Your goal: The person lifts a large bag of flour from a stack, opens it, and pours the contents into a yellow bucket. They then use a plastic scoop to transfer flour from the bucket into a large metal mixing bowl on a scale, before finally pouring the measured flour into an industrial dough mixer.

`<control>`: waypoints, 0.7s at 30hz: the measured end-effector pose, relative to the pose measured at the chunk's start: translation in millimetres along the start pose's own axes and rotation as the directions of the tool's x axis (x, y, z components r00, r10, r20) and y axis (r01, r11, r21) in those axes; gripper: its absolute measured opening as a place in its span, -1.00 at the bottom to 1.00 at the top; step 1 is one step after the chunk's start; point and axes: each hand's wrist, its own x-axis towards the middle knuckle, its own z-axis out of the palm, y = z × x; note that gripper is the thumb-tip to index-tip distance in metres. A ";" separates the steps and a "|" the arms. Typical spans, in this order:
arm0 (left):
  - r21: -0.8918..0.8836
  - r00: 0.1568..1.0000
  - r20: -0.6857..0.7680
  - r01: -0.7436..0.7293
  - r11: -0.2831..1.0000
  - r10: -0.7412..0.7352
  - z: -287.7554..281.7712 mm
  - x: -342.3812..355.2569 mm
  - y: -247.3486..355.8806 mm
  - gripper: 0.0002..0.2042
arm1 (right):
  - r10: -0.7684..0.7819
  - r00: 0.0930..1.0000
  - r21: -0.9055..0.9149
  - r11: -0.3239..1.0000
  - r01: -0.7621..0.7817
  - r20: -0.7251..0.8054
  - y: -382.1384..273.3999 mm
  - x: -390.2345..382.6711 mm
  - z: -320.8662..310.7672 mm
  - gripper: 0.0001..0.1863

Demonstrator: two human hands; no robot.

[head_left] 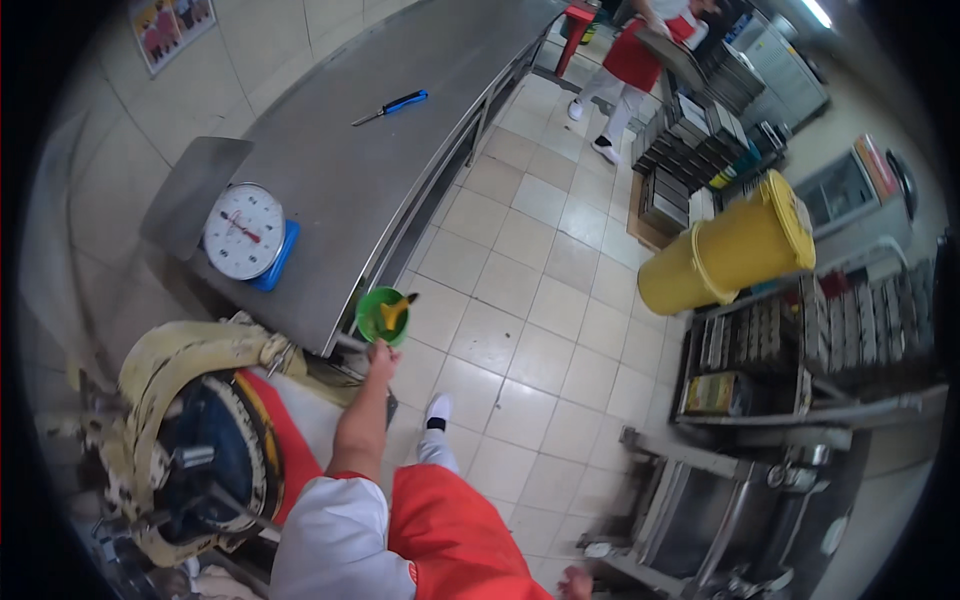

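My left hand (382, 356) holds a green plastic bowl (372, 315) out beside the end of the steel table (330, 200). A yellow brush (395, 312) leans inside it. On the table sit a dial scale (243, 232) on a blue base and, farther along, a blue-handled knife (390, 107). Low in the picture, beside my red apron, my right hand (575, 583) shows only partly, too blurred to read its fingers.
A cream-coloured machine (155, 380) stands at lower left. At right are stacked yellow bins (750, 230), a tray rack (850, 325) and a steel machine (690, 510). A co-worker (630, 65) carries a tray near stacked pans. Tiled floor (515, 320) runs between.
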 end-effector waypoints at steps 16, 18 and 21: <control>0.387 0.810 -0.362 -0.319 0.865 0.461 36.0 224.2 88.0 -0.60 | -0.181 0.973 -0.316 0.940 0.130 -0.140 -271.5 -35.4 123.1 -0.57; 0.673 0.685 -0.376 -0.261 0.692 0.624 34.9 217.5 82.5 -0.59 | -0.228 0.971 -0.347 0.918 0.190 -0.072 -291.3 -32.1 130.4 -0.55; 0.961 0.266 -0.220 -0.108 0.255 0.939 24.9 195.3 74.0 -0.56 | -0.245 0.969 -0.709 0.688 0.153 -0.029 -331.8 -48.5 175.3 -0.51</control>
